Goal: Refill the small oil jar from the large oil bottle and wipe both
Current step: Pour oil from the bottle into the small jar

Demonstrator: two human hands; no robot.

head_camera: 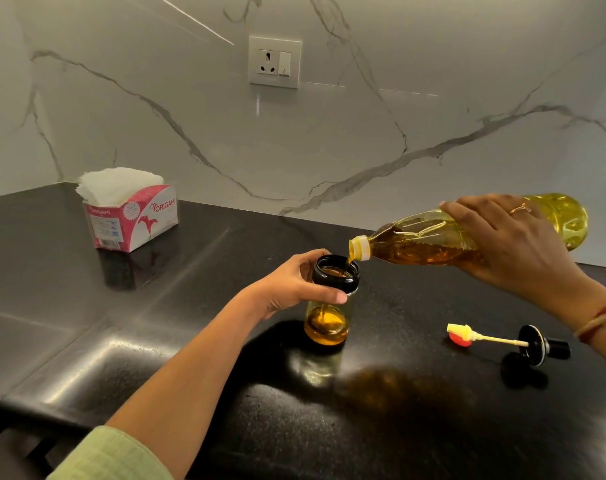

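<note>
A small glass oil jar [326, 323] with a black open neck stands upright on the black counter [225, 258], about a third full of amber oil. My left hand [294, 282] grips it around the neck. My right hand [516, 244] holds the large clear oil bottle [419, 240] tipped nearly flat, its yellow mouth right over the jar's opening. A thin stream of oil runs from the bottle into the jar. The jar's black pump lid [533, 342], with a pale tube and yellow tip, lies on the counter to the right, beside a red cap [459, 339].
A pink and white tissue box [135, 220] with white tissues sticking out sits at the back left of the counter. A marble wall with a socket [274, 62] rises behind. The counter steps down at the left front.
</note>
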